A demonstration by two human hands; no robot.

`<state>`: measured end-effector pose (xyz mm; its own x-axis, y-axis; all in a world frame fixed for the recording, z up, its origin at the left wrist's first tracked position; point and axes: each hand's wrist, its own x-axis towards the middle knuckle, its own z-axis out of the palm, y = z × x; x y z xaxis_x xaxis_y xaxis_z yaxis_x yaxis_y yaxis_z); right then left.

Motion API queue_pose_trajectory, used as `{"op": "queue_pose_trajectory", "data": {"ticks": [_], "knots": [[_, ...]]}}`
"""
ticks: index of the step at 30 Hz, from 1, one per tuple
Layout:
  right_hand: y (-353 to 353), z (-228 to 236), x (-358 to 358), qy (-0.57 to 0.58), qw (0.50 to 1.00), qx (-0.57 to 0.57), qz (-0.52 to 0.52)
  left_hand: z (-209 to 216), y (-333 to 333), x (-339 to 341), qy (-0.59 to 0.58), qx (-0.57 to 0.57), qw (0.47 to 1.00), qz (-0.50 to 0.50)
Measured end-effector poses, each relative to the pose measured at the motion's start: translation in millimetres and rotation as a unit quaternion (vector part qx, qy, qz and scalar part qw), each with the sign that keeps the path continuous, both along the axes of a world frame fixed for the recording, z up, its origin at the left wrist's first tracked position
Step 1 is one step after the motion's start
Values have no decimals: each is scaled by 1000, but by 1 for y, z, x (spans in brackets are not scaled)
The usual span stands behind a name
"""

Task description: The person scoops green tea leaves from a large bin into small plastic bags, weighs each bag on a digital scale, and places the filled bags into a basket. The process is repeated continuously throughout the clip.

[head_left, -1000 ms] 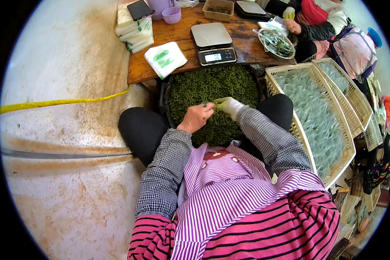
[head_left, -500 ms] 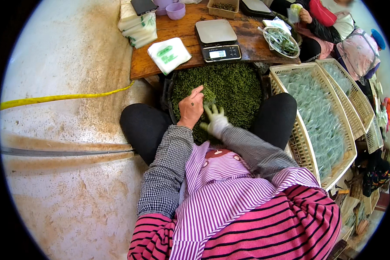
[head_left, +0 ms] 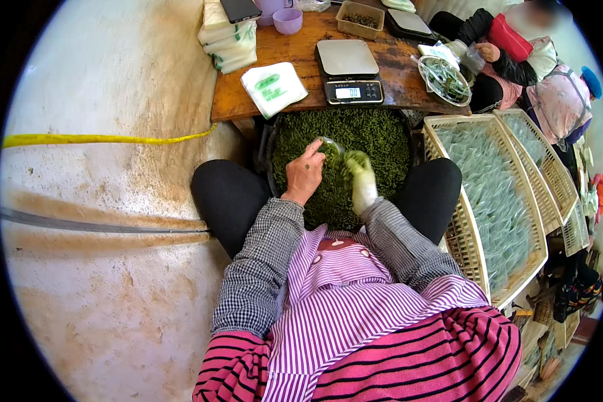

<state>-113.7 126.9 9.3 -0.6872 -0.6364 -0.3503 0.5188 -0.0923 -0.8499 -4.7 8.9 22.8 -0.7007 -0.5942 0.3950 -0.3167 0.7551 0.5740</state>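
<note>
Between my knees stands a dark round tub (head_left: 269, 151) filled with small green berry-like grains (head_left: 338, 127). Over the grains, my bare left hand (head_left: 304, 173) pinches a small clear plastic bag (head_left: 329, 145), and some green shows through it. Close to the bag on its right is my gloved right hand (head_left: 361, 182), low over the grains. Its glove is pale with green-tinged fingers. Those fingers look curled in but are smeared by motion, so anything in them is hidden.
On the wooden table (head_left: 295, 50) beyond are a digital scale (head_left: 348, 59), flat bags (head_left: 273, 88), a purple cup (head_left: 288, 21) and a basket of filled bags (head_left: 444, 80). Cream crates (head_left: 486, 208) of filled bags stand at right. A person (head_left: 516, 50) sits at the far right.
My right hand has moved right and away from me, its spread fingers now curled. My left hand has shifted slightly right with the bag. The whole view has shifted a little.
</note>
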Motion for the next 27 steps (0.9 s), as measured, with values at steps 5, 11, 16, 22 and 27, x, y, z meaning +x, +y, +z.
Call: {"op": "queue_pose_trajectory", "data": {"ticks": [5,11,16,22,27], "knots": [[-12,86,-23,83,967,-156,186,3,-3,-8,11,-53,998,-45],[-12,94,-34,614,723,209,235,6,-1,-2,-117,-54,991,-43],[-22,65,-34,708,401,443,376,10,7,-5,-31,-71,986,-144],[-8,66,-39,604,728,223,237,14,0,-2,-45,-27,992,-111],[1,63,-27,704,488,365,364,12,5,-6,-12,-47,987,-153]]}}
